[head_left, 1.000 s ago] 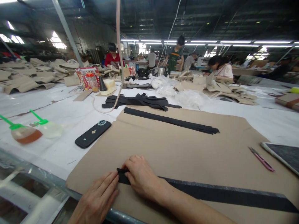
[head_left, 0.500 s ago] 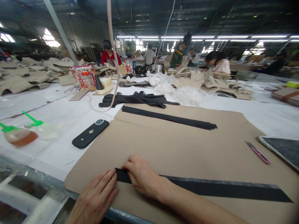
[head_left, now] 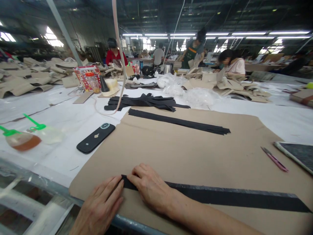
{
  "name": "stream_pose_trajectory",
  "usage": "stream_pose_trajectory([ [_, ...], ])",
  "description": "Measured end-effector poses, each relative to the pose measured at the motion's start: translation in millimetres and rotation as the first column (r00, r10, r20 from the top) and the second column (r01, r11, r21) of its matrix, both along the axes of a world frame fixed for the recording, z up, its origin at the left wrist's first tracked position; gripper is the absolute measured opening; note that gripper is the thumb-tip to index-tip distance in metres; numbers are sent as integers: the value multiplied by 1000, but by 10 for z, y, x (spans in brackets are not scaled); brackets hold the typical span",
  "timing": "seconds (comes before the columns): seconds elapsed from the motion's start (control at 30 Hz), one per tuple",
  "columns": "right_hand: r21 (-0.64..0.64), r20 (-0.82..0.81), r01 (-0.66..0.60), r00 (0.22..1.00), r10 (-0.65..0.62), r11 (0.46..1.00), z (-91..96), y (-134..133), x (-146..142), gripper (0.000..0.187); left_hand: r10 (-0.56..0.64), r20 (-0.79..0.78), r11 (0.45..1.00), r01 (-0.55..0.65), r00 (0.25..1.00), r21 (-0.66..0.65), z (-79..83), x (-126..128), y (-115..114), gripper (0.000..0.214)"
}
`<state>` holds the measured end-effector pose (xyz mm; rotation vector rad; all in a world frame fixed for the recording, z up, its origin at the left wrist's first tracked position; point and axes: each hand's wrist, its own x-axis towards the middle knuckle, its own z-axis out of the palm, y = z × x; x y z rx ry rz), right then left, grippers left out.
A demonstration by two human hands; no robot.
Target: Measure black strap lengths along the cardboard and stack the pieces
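A long black fabric strip (head_left: 220, 195) lies across the tan sheet (head_left: 186, 153) near the table's front edge. A greyish band runs along its far edge. My left hand (head_left: 100, 204) lies flat with its fingers stretched out, the fingertips touching the strip's left end. Just right of it, my right hand (head_left: 151, 189) is closed, its fingers bent down and pressed together at the strip's upper edge. The right palm and forearm cover part of the strip. What the right fingertips pinch is partly hidden beneath them.
Further back on the sheet lies a stack of black strips (head_left: 178, 121), with a loose pile of black strips (head_left: 144, 101) behind. Pink-handled thread snips (head_left: 275, 160) lie right. A phone (head_left: 96, 138) and squeeze bottles (head_left: 23, 140) sit left. A hose (head_left: 121, 65) hangs down. Co-workers are beyond.
The right fingers have shifted slightly at the strip's left end, with the edge there looking a little more folded. My left hand stays nearly still. The whole view has shifted slightly.
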<state>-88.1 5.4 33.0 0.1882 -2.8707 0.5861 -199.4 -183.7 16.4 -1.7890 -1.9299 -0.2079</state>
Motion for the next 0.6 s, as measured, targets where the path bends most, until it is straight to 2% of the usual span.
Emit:
stream_pose_trajectory([
  [0.6, 185, -2, -6, 1000, 6, 983, 124, -31, 2, 20, 27, 39, 999, -25, 999, -33, -36, -29, -56, 40],
])
